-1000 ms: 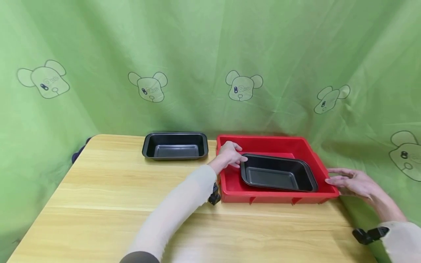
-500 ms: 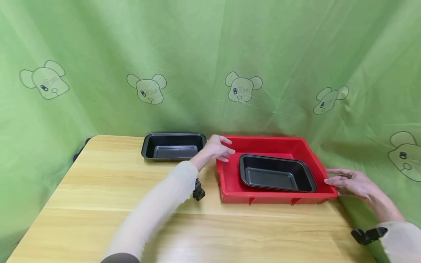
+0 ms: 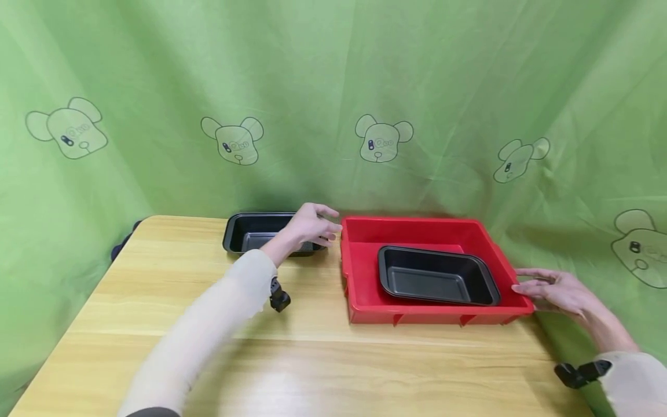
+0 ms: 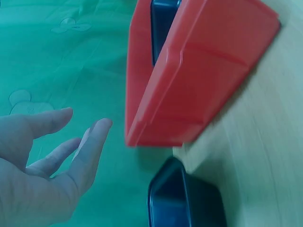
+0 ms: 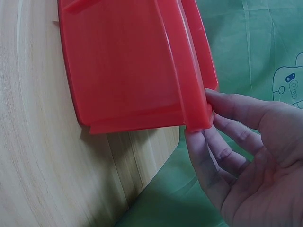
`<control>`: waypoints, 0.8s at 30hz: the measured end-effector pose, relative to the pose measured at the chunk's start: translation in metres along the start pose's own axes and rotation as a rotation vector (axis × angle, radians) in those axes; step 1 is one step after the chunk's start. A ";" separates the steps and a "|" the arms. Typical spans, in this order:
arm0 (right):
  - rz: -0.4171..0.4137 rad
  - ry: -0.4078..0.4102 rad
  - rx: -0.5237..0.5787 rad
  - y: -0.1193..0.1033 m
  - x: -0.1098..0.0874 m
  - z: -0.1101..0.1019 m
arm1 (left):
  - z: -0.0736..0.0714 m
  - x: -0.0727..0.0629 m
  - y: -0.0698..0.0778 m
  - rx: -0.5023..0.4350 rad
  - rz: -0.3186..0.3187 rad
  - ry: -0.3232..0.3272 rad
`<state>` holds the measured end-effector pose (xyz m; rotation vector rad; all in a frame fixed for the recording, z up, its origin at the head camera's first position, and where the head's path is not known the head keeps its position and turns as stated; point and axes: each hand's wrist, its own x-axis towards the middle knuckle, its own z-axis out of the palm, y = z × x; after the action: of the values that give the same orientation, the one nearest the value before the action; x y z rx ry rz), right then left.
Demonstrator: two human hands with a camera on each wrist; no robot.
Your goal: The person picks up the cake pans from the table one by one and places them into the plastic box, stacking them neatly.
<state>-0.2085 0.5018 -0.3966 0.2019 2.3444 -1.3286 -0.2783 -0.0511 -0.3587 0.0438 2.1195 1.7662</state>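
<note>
In the head view a red plastic bin [image 3: 406,231] stands on the table with a black loaf pan [image 3: 438,275] lying inside it, slightly askew. My right hand [image 3: 560,292] pinches the bin's right rim; in the right wrist view the thumb [image 5: 234,105] is on one side and the fingers on the other. A second black loaf pan [image 3: 244,229] rests on the table left of the bin. Above its right end hovers my left hand [image 3: 311,225], fingers loosely spread and holding nothing. The left wrist view also has that hand [image 4: 52,175] apart from bin and pan.
The wooden table [image 3: 292,359] extends in front of the bin and to the left. A green curtain [image 3: 312,69] with bear-head drawings hangs close behind the table and along its right side.
My left hand has drawn back leftward from the pan in the bin, across the bin's left rim, to above the other pan. My right hand keeps its hold on the bin's rim.
</note>
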 end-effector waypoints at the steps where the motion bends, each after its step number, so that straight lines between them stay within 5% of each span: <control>1: 0.000 0.000 0.000 0.000 0.000 0.000 | -0.004 -0.002 0.000 0.005 0.001 0.006; 24: 0.006 0.002 -0.007 0.000 -0.001 0.000 | -0.122 -0.030 -0.027 0.131 -0.014 0.072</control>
<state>-0.2081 0.5020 -0.3960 0.2080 2.3478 -1.3178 -0.2823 -0.1790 -0.3596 -0.0002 2.2785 1.6419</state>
